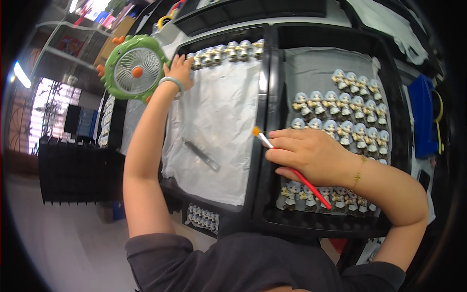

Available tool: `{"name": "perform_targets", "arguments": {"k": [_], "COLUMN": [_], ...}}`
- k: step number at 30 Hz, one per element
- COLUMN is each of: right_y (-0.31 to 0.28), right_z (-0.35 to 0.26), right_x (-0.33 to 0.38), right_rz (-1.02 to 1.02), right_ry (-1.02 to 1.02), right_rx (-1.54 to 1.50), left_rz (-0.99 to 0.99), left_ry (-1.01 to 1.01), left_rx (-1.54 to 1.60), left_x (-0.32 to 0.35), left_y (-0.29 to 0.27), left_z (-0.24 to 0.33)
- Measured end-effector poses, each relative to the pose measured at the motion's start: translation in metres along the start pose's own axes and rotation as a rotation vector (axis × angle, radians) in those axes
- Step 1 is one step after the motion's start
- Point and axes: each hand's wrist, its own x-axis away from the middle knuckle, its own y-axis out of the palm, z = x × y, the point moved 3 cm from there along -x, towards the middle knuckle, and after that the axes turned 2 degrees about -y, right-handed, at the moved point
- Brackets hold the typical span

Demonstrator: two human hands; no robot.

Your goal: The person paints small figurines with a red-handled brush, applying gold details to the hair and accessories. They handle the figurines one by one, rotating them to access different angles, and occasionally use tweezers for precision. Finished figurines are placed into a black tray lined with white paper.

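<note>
Left arm point(146, 155): nearly straight, reaching forward. Left hand point(179, 73): back up, fingers extended, a bit spread; can't tell if the tips grip. Right arm point(399, 192): elbow well bent, forearm angled inward. Right hand point(314, 153): back up, fingers point(284, 156) closed in a grip, pointing left. Hands well apart, left farther forward.
</note>
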Motion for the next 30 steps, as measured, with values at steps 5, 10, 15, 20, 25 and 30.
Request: {"name": "perform_targets", "arguments": {"k": [5,10,15,20,25,30], "right_y": [0.003,0.003,0.002,0.006,0.004,0.002], "right_z": [-0.001,-0.005,-0.003,0.0,0.0,0.001], "right_x": [0.004,0.007,0.008,0.011,0.011,0.007], "right_rz": [0.022,0.029,0.037,0.09,0.018,0.042], "right_ry": [0.008,0.006,0.007,-0.025,0.018,0.027], "right_rx": [0.012,0.053,0.067,0.037,-0.013,-0.016], "left_rz": [0.371,0.119,-0.31,-0.297,-0.477,-0.526], "left_ry": [0.695,0.868,0.694,0.745,0.851,0.691], "left_rx": [0.571,0.428,0.317,0.627,1.575,1.711], "left_x": [0.026,0.024,0.003,-0.008,0.05,0.125], "left_y": [-0.103,-0.123,-0.105,-0.107,-0.141,-0.125], "left_z": [0.137,0.279,0.34,0.305,0.207,0.138]}}
